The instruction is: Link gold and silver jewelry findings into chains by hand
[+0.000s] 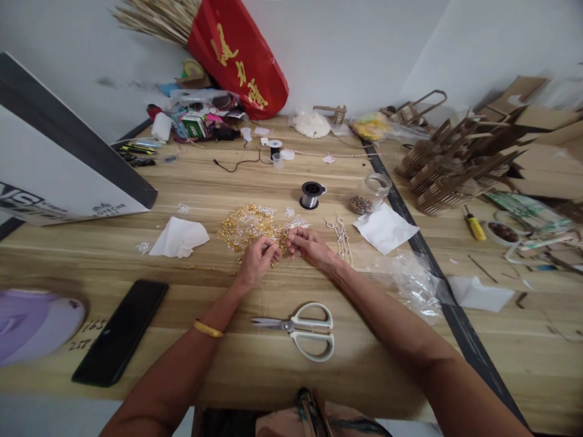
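Observation:
A loose pile of gold and clear beads (241,224) lies in the middle of the wooden table. Over its right part, my left hand (260,258) is closed, thumb and fingertips pinched together. Close beside it my right hand (307,244) also pinches, its fingertips turned towards the left ones. What sits between the fingers is too small to make out. Silvery beaded strands (341,240) rest just right of my right hand. Below both hands lie scissors (294,328) with white handles, blades pointing left. Behind the pile stands a black spool of thin wire (311,194).
White paper pieces (180,237) flank the pile. A black phone (121,334) lies front left. To the right are a jar of dark beads (371,194), crumpled clear plastic bags (412,282) and small brown woven baskets (444,182). A large box (64,158) stands left.

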The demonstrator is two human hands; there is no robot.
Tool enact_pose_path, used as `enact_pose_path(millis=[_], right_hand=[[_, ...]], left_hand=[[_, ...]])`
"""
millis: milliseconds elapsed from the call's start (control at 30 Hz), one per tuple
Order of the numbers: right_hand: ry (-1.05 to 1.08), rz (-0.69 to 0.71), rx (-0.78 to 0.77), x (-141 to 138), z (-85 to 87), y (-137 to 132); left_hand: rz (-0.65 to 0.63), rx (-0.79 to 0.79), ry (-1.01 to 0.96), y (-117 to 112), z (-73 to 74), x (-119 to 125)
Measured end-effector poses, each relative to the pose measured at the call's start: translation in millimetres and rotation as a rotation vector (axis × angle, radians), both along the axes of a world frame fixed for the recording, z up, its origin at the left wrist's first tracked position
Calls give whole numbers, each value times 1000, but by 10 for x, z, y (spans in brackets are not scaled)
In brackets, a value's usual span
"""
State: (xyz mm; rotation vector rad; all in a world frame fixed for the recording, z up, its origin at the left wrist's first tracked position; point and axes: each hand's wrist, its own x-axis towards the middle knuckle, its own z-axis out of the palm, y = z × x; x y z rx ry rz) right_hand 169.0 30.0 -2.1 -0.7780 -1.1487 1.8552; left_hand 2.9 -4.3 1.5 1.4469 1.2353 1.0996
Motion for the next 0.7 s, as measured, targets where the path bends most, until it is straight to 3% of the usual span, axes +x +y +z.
enact_pose_path(millis=[400, 700], right_hand=[[-302, 72, 290, 6, 24, -44], [-319, 45, 328, -14, 24, -58]], left_hand=[[20, 22, -23, 12, 16, -13], [0, 7, -45, 12, -1, -15]])
